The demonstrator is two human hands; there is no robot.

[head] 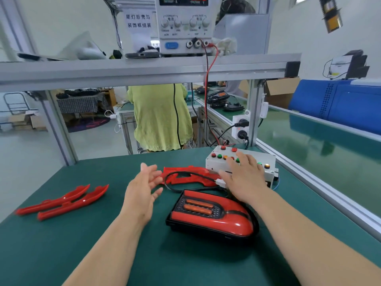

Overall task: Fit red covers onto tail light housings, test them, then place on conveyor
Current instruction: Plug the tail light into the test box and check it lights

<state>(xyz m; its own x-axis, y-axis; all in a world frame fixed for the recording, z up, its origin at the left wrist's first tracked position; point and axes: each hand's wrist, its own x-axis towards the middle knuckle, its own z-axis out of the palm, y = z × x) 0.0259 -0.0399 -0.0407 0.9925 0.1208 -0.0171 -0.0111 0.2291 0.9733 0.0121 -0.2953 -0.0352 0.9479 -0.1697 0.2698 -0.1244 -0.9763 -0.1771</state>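
Note:
A tail light (212, 215) with its red cover on a black housing lies on the green mat in front of me, its black cable running back to the white test box (263, 162) with coloured buttons. My right hand (245, 178) lies flat over the box's front, fingers straight across the buttons. My left hand (144, 186) hovers open above the mat, left of the light, holding nothing. A red decorative frame (185, 174) lies behind the light. Two loose red cover strips (61, 201) lie at the left.
The green conveyor belt (319, 145) runs along the right behind an aluminium rail. A power supply (183, 25) stands on the overhead shelf, with a red lead dropping to the box. A person in a green shirt (160, 118) stands beyond the bench.

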